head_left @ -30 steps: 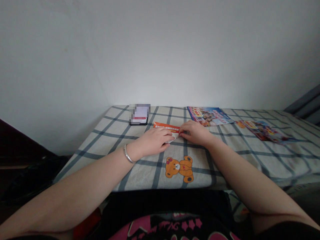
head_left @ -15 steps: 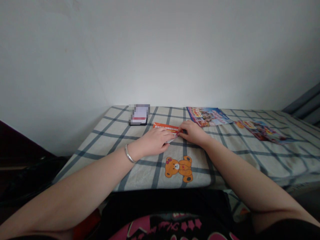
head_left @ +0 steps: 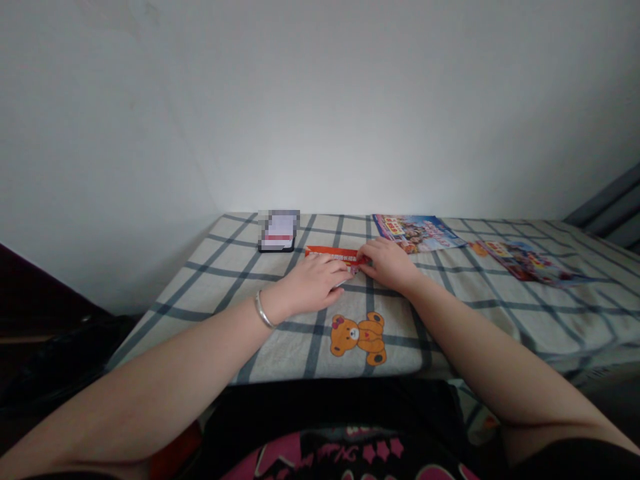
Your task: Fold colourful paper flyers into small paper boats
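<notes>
My left hand (head_left: 315, 283) lay open over the one orange leaflet (head_left: 339, 255) on the desk (head_left: 280, 347); my right hand's (head_left: 393, 263) grip pinched its right end. I seemed to be working a fold, which called next for steady pressure. Leftward lay one phone (head_left: 280, 230); rightward, two colourful leaflets (head_left: 425, 233) (head_left: 533, 262).

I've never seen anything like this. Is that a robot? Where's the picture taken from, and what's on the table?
There's no robot here: it's a person's bare left hand and right hand. The camera is worn on the person's head, looking forward and down.

The left hand, with a silver bangle at its wrist, lies over an orange and white paper. The right hand's fingertips seem to pinch the paper's right end.

Beyond lie a phone and two colourful leaflets, on a checked tablecloth.
</notes>
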Demonstrator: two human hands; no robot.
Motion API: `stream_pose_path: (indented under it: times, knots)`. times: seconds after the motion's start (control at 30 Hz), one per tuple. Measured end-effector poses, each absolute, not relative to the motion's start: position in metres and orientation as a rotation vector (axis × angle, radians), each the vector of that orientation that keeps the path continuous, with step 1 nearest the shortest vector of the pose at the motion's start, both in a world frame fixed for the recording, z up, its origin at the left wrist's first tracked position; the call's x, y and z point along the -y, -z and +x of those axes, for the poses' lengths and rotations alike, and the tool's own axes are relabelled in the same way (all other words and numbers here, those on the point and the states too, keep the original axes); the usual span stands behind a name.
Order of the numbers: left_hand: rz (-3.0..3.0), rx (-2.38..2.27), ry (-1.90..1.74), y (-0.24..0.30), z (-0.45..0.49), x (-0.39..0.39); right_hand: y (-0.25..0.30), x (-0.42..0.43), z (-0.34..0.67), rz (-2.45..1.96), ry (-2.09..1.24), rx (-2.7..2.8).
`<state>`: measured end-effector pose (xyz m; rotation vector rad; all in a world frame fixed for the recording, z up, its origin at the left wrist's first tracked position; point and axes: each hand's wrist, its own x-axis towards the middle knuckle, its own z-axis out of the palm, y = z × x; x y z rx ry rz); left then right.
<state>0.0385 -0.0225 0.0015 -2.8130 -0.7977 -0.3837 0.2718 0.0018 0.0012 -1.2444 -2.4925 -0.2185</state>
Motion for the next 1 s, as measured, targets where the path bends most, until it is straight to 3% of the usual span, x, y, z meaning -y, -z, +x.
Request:
stream_pose_path:
  times: [0.3,0.73,1.0]
  knots:
    - [-2.818,0.754,0.424,0.001,0.041,0.021,0.022,-0.013,0.269,-1.474,-0.085,2.32]
    - [-2.808,0.78,0.459,0.002,0.042,0.02,0.025,-0.023,0.279,-1.65,-0.095,2.236]
    - [-2.857,0.758,0.41,0.0,0.037,0.019,0.017,-0.021,0.29,-1.4,-0.084,2.342]
